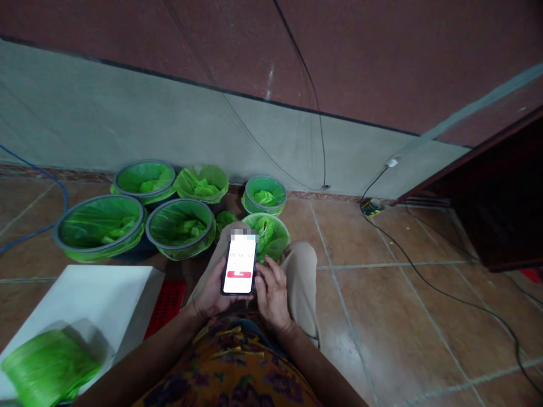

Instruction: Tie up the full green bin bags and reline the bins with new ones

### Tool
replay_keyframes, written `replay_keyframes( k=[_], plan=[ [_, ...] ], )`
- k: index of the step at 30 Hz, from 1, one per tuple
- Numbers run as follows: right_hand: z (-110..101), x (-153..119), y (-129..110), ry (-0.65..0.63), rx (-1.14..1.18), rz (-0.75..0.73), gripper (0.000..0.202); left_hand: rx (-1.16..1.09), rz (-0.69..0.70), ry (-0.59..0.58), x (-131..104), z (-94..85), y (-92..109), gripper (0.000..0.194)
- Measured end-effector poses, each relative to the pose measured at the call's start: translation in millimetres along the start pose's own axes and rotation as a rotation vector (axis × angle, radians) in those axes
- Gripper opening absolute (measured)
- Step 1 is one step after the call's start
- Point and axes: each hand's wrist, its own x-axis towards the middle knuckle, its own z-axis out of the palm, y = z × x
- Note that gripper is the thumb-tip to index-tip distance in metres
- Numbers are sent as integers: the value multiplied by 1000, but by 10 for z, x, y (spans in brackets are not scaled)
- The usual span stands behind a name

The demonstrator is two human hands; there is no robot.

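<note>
My left hand (214, 291) is wrapped round a smartphone (238, 282), holding it upright above my lap. Its lit screen shows a timer display and a red button. Close by the phone's right edge is my right hand (272, 291), fingers loosely bent and apart; whether a fingertip touches the phone I cannot tell. Just beyond the phone, between my knees, stands a small bin (280, 234) lined with a green bag. A second lined bin (266, 192) is behind it.
Several more green-lined bins (180, 223) stand left along the wall. A stack of green bags (48, 364) lies on a white box (85, 294), beside a red crate (167, 299). A black cable (418, 268) crosses the tiles at right; a blue hose (63, 195) lies left.
</note>
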Motion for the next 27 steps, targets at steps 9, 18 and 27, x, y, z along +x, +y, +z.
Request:
replay_keyframes(
  k=[9,18,27],
  plan=[
    [33,-21,52,9,39,-1,32,-4,6,7,-23,4,9,60],
    [53,-37,57,-34,69,30,33,7,3,-20,-7,-35,7,66],
    [46,-19,55,-65,94,43,33,-24,13,-18,-8,-45,-1,62]
  ],
)
